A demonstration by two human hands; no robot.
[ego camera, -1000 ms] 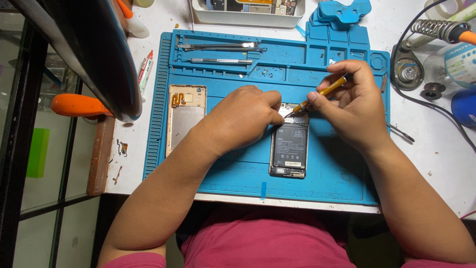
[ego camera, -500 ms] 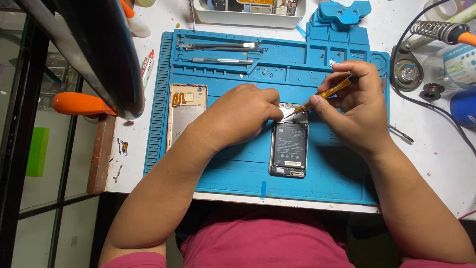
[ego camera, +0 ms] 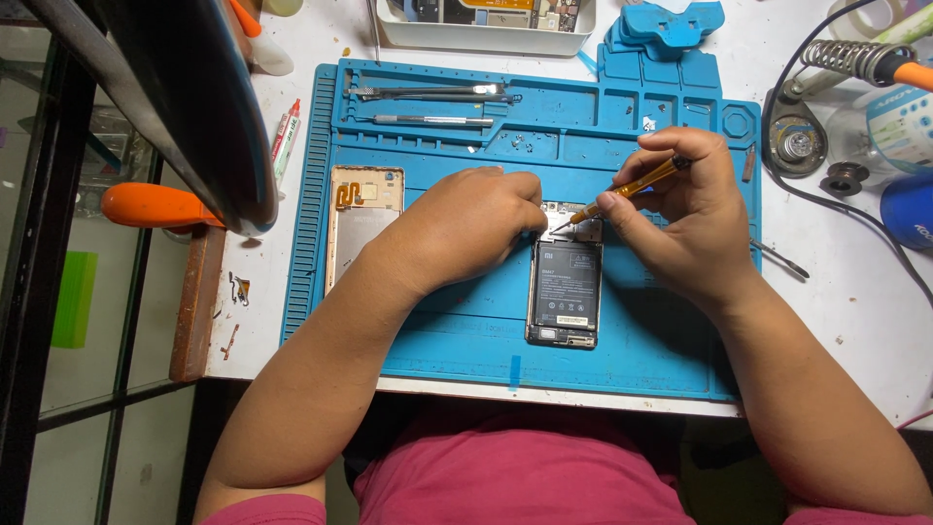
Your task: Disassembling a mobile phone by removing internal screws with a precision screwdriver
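barely moved, right hand (ego camera: 685, 219) fingers pinching screwdriver (ego camera: 627, 190) over opened phone (ego camera: 564, 282); left hand (ego camera: 476, 228) fingers curled steadying it.

**Labels and packaging on the bench**

A dark rectangular battery label (ego camera: 565, 288) with fine pale print covers the middle of the opened phone on the blue mat. At the far right edge stands a clear round container with a white and teal label (ego camera: 899, 122), and just below it a dark blue round container (ego camera: 910, 209) bearing pale lettering. Left of the mat lies a slim white tube with red and green print (ego camera: 284, 136). A white tray (ego camera: 484, 37) at the top holds a yellow-labelled part; details too small to tell.
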